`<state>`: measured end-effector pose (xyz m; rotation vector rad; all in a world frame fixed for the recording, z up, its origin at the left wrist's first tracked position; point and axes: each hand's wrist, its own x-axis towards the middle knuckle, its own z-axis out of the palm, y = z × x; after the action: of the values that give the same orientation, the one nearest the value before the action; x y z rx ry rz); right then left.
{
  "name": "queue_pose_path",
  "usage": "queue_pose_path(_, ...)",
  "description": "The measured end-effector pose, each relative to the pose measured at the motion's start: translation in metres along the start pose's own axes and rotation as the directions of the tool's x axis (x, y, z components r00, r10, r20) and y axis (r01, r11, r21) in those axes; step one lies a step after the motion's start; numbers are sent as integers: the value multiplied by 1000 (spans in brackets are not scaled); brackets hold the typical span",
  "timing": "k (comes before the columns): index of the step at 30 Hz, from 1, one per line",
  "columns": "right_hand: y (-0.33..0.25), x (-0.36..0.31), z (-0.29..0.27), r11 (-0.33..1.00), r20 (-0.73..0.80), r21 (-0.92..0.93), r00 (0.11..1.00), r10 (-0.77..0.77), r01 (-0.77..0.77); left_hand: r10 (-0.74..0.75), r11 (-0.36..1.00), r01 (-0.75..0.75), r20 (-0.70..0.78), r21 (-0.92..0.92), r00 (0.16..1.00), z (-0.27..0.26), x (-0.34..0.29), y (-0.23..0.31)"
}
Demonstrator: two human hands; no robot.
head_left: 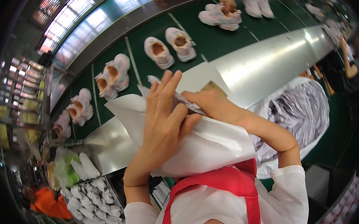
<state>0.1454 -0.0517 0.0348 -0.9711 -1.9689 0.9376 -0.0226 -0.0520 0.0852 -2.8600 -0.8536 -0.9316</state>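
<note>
A large white sheet of paper (217,141) lies loosely over the work in front of my chest. My left hand (162,119) rests against its left side, longer fingers stretched out and index finger and thumb bent. My right hand (213,107) is closed on crumpled greyish paper (193,106) just right of the left fingers. A small pale pink-white piece (153,79), perhaps part of a shoe, shows behind my left fingertips; the rest is hidden by hand and paper. A tan flat piece (213,87) sits beyond my right hand.
Pale shoes in pairs (163,52) stand along a green conveyor (137,28) beyond a metal ledge (271,56). Another person's hand (228,2) touches a pair. A bag of crumpled grey paper (300,112) stands at right; a bin of white paper wads (94,201) at lower left.
</note>
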Motion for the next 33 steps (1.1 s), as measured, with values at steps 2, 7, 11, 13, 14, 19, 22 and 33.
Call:
queue_pose_path(2,-13,14,3,999,54,37,998,-13,11,-68,997,69,-61,17,996,4,-17,-16)
queue_pose_path(7,-14,25,-18,922,39,-331,979,-199,200,-59,992,77,-170,99,984,-3,-47,-43)
queue_pose_path(11,-11,36,-40,964,159,-38,951,266,-264,-145,975,171,-182,138,973,-12,-64,-61)
queue_pose_path(13,3,41,-25,999,40,-31,999,20,-19,-147,967,174,-152,186,977,-18,-55,-51)
queue_pose_path(14,4,44,-18,999,66,-1,996,54,-54,-113,979,135,-144,154,983,-15,-50,-48)
queue_pose_path(19,4,62,-3,993,270,-119,961,57,-25,-142,986,131,-110,-102,984,19,-46,-71)
queue_pose_path(22,9,65,-11,968,203,-250,978,53,0,-257,954,229,-133,-195,957,21,-55,-82)
queue_pose_path(33,-43,15,30,925,-321,-351,909,-267,148,-299,926,369,-441,81,846,-6,-49,-82)
